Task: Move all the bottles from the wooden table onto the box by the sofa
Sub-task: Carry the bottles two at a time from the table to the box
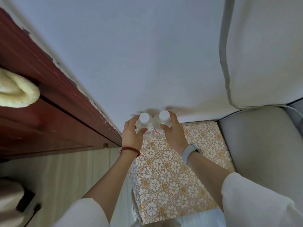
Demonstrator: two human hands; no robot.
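At the far edge of the box: two clear bottles stood side by side, touching, close to the wall.
Left hand (132,133): wrapped around the left bottle (145,126), thumb across its front.
Right hand (173,131): wrapped around the right bottle (161,126) just under its white cap.
Box (165,174): flower-patterned, wedged between the wall and the grey sofa (255,141); whether the bottles' bases rested fully on it could not be told.
Tipping risk: tall, narrow bottles set so near the back edge might topple if either hand brushed a cap on release.
Knock-on risk: because they touched, one falling would likely take the other.
Gap risk: a bottle could drop behind the box.
Remaining: the bench was out of view.
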